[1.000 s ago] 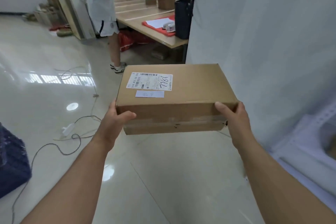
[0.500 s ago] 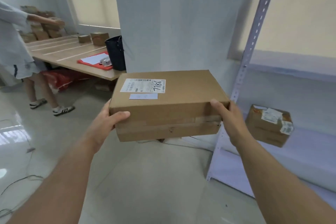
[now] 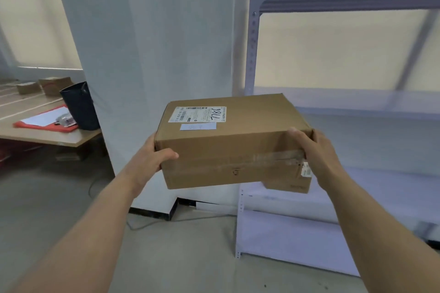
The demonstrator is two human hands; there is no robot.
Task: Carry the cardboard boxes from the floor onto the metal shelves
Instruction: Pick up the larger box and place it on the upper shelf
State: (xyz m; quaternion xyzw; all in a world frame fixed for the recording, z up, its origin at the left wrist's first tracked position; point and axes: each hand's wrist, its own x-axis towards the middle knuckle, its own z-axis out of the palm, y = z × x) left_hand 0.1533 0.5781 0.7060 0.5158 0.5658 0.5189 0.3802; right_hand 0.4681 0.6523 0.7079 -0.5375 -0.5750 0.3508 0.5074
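Note:
I hold a brown cardboard box point(image 3: 234, 140) with a white shipping label on top, level in front of my chest. My left hand point(image 3: 152, 159) grips its left end and my right hand point(image 3: 314, 152) grips its right end. The metal shelves point(image 3: 357, 188) stand to the right, with a grey perforated upright point(image 3: 253, 35). The carried box hangs just left of that upright, in front of the lower shelf. A second cardboard box point(image 3: 292, 185) rests on that lower shelf, mostly hidden behind the box I carry.
A white pillar point(image 3: 154, 43) rises directly behind the box. To the left is a wooden table point(image 3: 47, 135) with a dark bag point(image 3: 79, 104), a red folder point(image 3: 45, 123) and small boxes point(image 3: 54, 84). A cable point(image 3: 142, 226) trails at the pillar's base.
The view has swung right and closer to the shelves. The person by the table is out of frame. The box stays in both hands and now overlaps the box on the shelf.

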